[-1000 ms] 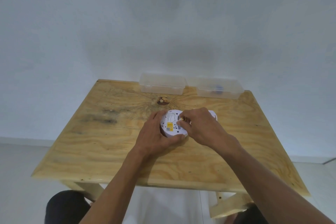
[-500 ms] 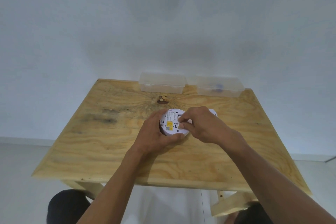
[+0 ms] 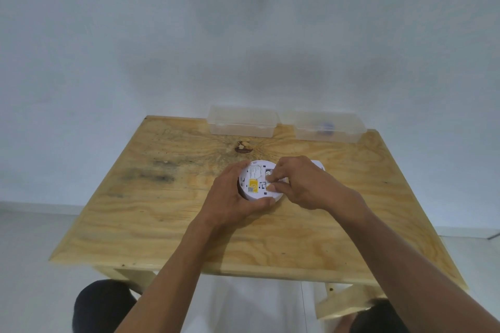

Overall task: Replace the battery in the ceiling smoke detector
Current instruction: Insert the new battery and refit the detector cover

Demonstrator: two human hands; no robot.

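A round white smoke detector (image 3: pixel 255 181) lies back side up on the wooden table (image 3: pixel 162 224), with a yellow label showing. My left hand (image 3: pixel 232 197) cups its left and near rim and holds it. The fingertips of my right hand (image 3: pixel 300 184) press into the battery recess on the detector's right half; what they pinch is hidden. A second white round part (image 3: pixel 318 164) peeks out behind my right hand.
Two clear plastic boxes stand at the table's far edge: a left box (image 3: pixel 242 123) and a right box (image 3: pixel 328 130) with something blue inside. A dark knot (image 3: pixel 243 147) marks the wood. A white wall rises behind the table.
My right hand's fingertips have shifted slightly lower on the detector's back. My left hand keeps the same hold.
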